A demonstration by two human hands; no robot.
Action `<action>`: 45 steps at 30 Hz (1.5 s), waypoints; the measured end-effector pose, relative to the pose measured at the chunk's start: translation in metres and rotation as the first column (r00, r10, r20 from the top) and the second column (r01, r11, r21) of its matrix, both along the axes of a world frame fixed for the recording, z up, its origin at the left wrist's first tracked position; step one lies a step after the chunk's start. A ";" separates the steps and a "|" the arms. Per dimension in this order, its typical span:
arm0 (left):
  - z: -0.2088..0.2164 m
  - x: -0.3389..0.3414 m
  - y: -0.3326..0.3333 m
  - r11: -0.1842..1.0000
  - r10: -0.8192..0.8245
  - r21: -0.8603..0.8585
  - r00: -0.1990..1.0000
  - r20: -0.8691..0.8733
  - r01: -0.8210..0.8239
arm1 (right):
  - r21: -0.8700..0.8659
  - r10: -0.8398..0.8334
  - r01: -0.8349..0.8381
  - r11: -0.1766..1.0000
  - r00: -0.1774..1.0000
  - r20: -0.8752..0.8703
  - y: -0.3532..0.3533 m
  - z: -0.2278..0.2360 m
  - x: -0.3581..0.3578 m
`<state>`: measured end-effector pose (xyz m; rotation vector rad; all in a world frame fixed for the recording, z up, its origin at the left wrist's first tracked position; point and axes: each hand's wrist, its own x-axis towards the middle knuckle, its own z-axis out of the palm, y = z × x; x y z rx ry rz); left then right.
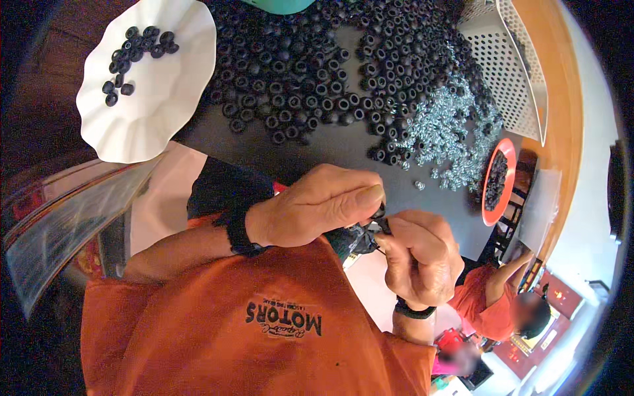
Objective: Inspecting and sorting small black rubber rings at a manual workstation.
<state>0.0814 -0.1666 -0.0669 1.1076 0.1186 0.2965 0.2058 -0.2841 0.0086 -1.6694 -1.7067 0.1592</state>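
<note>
Close together in front of my orange shirt, both my hands are closed in pinches. Between the thumb and fingers of my left hand (317,201) is a small black part (379,212), mostly covered by the fingertips. My right hand (422,254) pinches a small dark piece (383,226) right beside it; whether the two pieces are joined I cannot tell. Beyond the hands, many hollow black caps (264,86) lie spread over the dark tabletop (343,142). A pile of small shiny metal springs (446,125) borders them on the right.
A white wavy-edged plate (165,92) with several black caps stands at the far left. On the right are a red dish (489,210) of small black pieces and a perforated white basket (505,79). A green container (277,5) shows at the top. Another person (485,303) sits at lower right.
</note>
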 end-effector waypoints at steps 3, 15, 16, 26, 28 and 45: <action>0.001 -0.001 0.001 1.000 -0.017 0.008 1.000 -0.015 0.018 | -0.014 0.010 -0.009 1.000 0.999 0.045 0.001 -0.001 0.000; -0.002 -0.001 0.003 0.997 -0.028 0.077 0.999 0.020 0.026 | -0.119 0.040 -0.063 0.991 0.982 -0.186 0.004 -0.001 0.002; -0.003 -0.001 0.003 0.995 -0.026 0.099 0.999 0.033 0.023 | -0.188 -0.023 -0.031 0.982 0.960 -0.277 0.003 0.000 0.001; -0.011 0.001 -0.002 0.980 0.050 0.182 0.990 0.134 -0.074 | -0.104 -0.015 -0.005 0.995 0.981 -0.192 0.002 -0.001 -0.003; -0.012 0.001 -0.003 0.981 0.045 0.182 0.990 0.134 -0.069 | -0.098 0.001 -0.017 0.995 0.986 -0.167 0.001 -0.001 -0.001; -0.004 -0.003 0.007 0.971 -0.162 0.183 0.986 0.029 0.154 | -0.557 -0.299 -0.283 0.781 0.614 -0.731 0.009 0.006 0.024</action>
